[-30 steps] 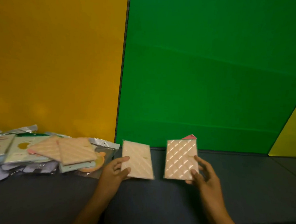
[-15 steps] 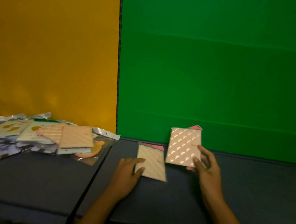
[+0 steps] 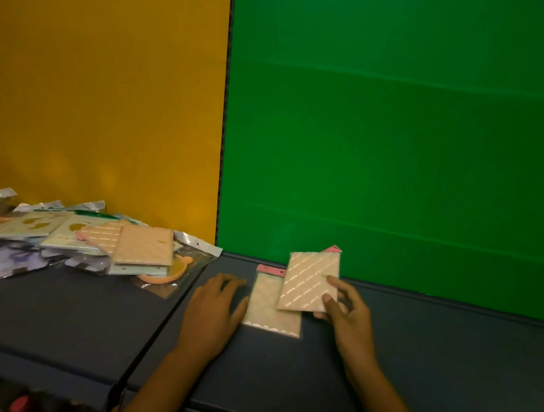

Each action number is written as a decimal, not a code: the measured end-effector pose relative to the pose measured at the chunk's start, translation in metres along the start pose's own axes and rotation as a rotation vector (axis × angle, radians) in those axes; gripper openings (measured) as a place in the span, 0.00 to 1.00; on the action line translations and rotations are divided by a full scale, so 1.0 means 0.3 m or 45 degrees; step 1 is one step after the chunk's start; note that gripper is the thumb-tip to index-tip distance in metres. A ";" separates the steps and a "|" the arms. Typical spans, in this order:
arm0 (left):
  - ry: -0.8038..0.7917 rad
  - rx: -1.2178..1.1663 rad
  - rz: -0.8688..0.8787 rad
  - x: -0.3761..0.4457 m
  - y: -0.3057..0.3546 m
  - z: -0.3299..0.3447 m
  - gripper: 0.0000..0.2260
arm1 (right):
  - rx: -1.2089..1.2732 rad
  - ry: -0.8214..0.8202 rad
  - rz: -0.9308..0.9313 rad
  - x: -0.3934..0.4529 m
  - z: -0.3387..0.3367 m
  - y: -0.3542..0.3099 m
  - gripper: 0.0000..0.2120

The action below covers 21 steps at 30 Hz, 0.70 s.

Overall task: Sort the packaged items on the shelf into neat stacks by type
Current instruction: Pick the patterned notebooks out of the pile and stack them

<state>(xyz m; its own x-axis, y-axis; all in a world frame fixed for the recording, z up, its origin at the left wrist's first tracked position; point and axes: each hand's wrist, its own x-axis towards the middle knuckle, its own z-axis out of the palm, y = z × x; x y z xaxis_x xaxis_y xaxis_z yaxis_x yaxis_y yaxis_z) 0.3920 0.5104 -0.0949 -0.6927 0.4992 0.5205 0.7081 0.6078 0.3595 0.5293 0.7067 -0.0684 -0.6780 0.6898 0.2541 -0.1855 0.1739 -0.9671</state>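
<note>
A: What is the right hand (image 3: 348,313) doing?

B: It is pinching a flat peach packet (image 3: 311,282) at its lower right corner, thumb lying on the face and the other fingers curling behind. The packet is rectangular and glossy, with pale diagonal dashes catching the light, and a pink tab is poking out at its top. It is tilting slightly and overlapping the upper right of a second peach packet (image 3: 268,309).

A: And that second one?

B: It is lying flat on the dark shelf (image 3: 445,356), in a clear sleeve with a pink header strip at the far end and a pale scalloped line at the near end. The left hand (image 3: 211,309) is resting palm down on the shelf with its fingers straight, its thumb touching the packet's left edge.

A: What is sitting around them?

B: Off to the left, well apart from the hands, a loose pile of packets (image 3: 82,246) is sprawling on the shelf: more peach ones with the same dashes on top, pale green cards, crinkly clear and silvery sleeves, something round and orange underneath. The shelf surface is looking matte and padded, with a seam (image 3: 164,320) running between the pile and the hands. Behind, an orange panel (image 3: 106,102) is meeting a green panel (image 3: 394,133) at a vertical join.
</note>
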 end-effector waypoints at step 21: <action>-0.014 0.277 -0.013 0.005 -0.074 -0.188 0.15 | -1.291 -0.343 -0.132 -0.024 0.105 0.052 0.18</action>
<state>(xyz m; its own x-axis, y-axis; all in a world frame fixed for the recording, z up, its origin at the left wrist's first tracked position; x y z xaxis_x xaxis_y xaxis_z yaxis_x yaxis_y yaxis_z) 0.3830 0.4629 -0.0582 -0.7022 0.4980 0.5087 0.6554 0.7313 0.1888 0.5089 0.6823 -0.0850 -0.8514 0.4809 0.2095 0.3460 0.8150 -0.4649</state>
